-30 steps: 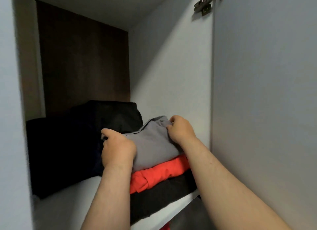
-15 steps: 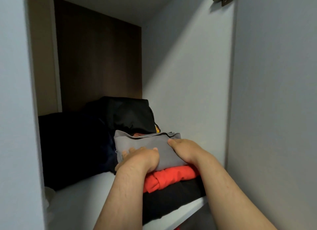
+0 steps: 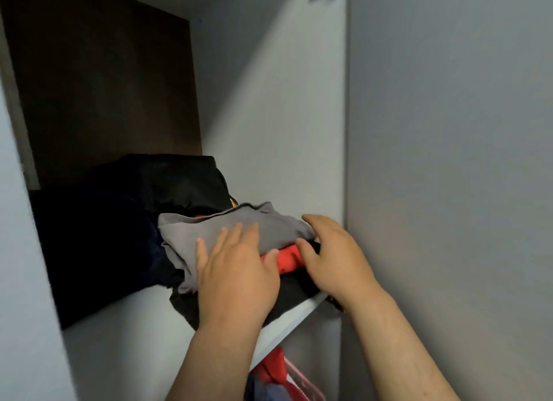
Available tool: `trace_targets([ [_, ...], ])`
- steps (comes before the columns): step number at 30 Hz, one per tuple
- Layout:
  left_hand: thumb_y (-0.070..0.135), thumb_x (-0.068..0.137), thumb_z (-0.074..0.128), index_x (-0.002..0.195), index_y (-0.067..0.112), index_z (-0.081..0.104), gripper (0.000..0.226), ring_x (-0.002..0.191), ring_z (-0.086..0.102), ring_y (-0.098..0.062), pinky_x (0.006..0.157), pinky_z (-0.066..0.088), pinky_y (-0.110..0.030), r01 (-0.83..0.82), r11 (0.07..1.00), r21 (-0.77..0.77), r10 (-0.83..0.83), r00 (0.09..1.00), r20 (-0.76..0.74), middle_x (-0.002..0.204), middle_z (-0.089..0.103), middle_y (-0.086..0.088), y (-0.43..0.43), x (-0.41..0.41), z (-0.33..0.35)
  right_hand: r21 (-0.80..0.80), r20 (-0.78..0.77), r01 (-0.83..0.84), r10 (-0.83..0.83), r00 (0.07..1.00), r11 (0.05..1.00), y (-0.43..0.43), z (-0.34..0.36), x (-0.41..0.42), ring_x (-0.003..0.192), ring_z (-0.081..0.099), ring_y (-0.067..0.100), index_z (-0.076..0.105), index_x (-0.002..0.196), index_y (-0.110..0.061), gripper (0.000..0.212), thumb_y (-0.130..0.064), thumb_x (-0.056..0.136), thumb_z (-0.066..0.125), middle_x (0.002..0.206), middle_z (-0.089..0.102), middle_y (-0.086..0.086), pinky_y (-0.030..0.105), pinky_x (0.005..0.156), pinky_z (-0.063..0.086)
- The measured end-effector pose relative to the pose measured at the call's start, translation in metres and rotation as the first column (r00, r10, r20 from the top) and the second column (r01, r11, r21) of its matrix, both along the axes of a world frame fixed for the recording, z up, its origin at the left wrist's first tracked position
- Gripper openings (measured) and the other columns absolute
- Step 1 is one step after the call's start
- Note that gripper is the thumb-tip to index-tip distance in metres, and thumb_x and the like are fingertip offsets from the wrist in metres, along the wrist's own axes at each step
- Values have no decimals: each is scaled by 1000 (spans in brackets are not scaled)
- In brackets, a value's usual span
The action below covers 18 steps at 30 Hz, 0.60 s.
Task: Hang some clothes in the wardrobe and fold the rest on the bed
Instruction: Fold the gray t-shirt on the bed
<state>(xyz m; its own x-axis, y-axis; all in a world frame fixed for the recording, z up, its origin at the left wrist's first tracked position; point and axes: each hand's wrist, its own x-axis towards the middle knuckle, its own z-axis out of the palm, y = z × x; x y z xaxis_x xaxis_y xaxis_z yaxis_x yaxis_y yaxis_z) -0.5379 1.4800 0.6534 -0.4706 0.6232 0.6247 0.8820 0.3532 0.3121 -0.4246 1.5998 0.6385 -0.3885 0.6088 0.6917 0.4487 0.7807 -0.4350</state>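
While left hand (image 3: 236, 269) lies flat on grey garment (image 3: 227, 230) | right hand (image 3: 335, 254) spread, touching stack

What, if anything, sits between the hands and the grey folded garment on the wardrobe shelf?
Nothing visible. The left hand lies flat on the grey garment, and the right hand is at its right edge, thumb by the red garment beneath.

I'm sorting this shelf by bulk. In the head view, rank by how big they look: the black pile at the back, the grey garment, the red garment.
1. black pile
2. grey garment
3. red garment, mostly hidden, so its true size is unsure.
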Motion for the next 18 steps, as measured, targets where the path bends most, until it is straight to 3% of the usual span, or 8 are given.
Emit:
trace_targets([
  [3,39,90,64,147,22,44,62,147,31,-24,122,7,-47,105,994,28,-103,992,-79,154,42,-4,-15,12,-21,81,53,113,-118,992,990,-33,-20,34,126,51,19,52,139,-20,50,-25,91,63,136,56,-2,29,104,40],
  [7,32,71,83,131,16,61,66,133,51,-32,116,27,-56,222,973,-59,-229,957,-176,137,60,-9,-33,28,-50,151,121,242,-261,958,959,-77,-48,70,123,56,25,55,134,-17,56,-18,81,73,133,59,4,38,101,49],
  [10,30,71,82,131,16,62,64,133,50,-32,114,29,-57,296,949,-107,-311,931,-189,138,59,-10,-49,32,-68,173,171,331,-360,917,927,-112,-64,91,120,60,31,57,130,-16,56,-16,78,77,130,62,8,41,95,52],
  [14,33,77,76,133,19,58,60,139,43,-29,117,22,-56,379,906,-187,-409,897,-169,143,54,-6,-75,39,-91,129,219,449,-466,857,884,-161,-86,120,129,54,30,57,135,-15,55,-18,83,73,139,57,10,39,103,45],
  [18,33,75,77,122,17,66,51,132,50,-32,116,25,-59,496,848,-186,-519,848,-108,134,61,-8,-96,53,-116,92,215,545,-551,806,833,-212,-108,151,129,55,29,58,135,-15,53,-18,85,73,139,57,10,35,104,41],
])
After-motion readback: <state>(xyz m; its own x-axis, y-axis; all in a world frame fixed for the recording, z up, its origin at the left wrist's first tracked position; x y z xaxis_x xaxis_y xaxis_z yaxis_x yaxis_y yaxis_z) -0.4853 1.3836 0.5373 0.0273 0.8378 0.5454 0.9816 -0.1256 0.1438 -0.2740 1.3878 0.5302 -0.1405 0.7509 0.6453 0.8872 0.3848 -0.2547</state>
